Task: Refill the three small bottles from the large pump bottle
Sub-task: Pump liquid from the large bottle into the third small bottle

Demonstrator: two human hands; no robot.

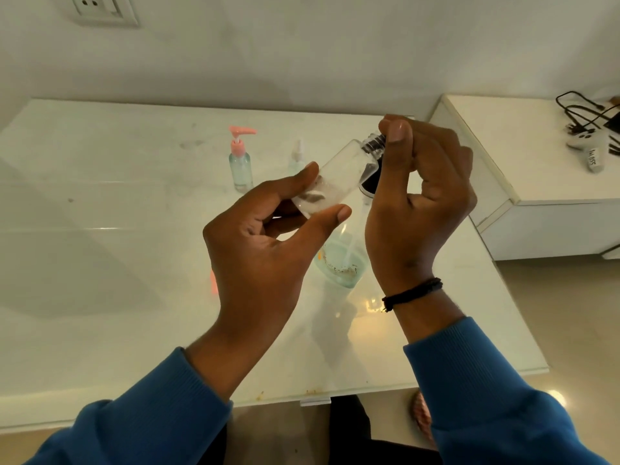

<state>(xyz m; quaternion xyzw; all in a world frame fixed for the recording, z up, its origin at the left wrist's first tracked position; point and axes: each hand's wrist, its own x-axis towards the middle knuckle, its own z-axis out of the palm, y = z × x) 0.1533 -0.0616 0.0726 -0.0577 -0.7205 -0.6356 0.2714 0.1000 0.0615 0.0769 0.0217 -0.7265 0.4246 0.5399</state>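
Observation:
My left hand (265,236) grips a small clear bottle (335,176), tilted with its neck up to the right. My right hand (419,193) pinches the bottle's dark cap (372,146) at the neck. Below the hands, on the white table (100,263), stands a large clear bottle (342,263) holding pale green liquid, with a tube inside; its top is hidden behind my hands. Farther back stand a small bottle with a pink pump (241,159) and a small clear spray bottle (297,157).
A lower white cabinet (523,182) adjoins the table on the right, with black cables (583,109) and a white labelled device (587,146) on it. A wall socket (100,8) sits at the upper left. The table's front edge runs just below my wrists.

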